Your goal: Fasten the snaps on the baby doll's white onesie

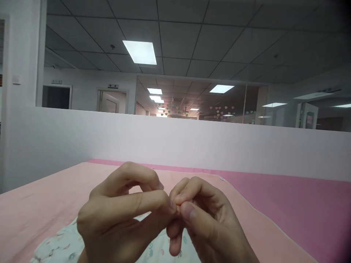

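My left hand and my right hand meet at the fingertips in the lower middle of the head view. Both are closed in a pinch, thumbs against forefingers. Whatever sits between the fingertips, if anything, is hidden or too small to name. Beneath the hands lies a white cloth with small coloured prints, partly covered by them. It rests on a peach-pink sheet, and the hands are held above both.
A darker pink cover shows along the back and right. Behind it stands a low white wall topped by a large window pane. Ceiling lights and door frames are visible beyond.
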`<state>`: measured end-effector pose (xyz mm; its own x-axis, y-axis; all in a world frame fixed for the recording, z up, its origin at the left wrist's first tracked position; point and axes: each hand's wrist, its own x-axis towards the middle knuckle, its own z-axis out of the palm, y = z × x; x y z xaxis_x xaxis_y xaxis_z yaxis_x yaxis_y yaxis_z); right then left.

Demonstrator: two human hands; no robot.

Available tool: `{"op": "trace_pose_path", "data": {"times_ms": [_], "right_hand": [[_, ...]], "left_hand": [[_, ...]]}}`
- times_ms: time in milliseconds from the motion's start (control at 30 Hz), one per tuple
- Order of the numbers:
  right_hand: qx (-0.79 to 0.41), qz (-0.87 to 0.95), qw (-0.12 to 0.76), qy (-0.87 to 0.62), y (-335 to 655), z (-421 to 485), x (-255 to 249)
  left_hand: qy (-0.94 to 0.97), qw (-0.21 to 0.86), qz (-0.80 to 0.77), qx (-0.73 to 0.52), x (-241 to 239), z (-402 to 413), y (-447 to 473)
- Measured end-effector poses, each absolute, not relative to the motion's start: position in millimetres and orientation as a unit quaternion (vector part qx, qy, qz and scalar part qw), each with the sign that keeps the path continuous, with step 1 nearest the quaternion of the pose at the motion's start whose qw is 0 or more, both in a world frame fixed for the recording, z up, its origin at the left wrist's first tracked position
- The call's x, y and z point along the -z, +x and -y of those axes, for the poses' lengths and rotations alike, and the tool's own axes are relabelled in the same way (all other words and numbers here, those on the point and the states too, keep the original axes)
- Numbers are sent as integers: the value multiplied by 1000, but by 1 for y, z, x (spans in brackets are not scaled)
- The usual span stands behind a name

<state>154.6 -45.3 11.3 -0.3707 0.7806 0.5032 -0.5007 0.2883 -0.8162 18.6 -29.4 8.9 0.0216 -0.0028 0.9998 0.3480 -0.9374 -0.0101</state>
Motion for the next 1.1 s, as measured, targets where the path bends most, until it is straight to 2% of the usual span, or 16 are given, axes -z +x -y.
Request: {"op": "trace_pose_path", "data": {"times_ms": [1100], "right_hand": [[-625, 553, 538, -119, 152, 48, -12]], "left_hand": [[-726, 91, 76, 677, -6, 31, 19]]}}
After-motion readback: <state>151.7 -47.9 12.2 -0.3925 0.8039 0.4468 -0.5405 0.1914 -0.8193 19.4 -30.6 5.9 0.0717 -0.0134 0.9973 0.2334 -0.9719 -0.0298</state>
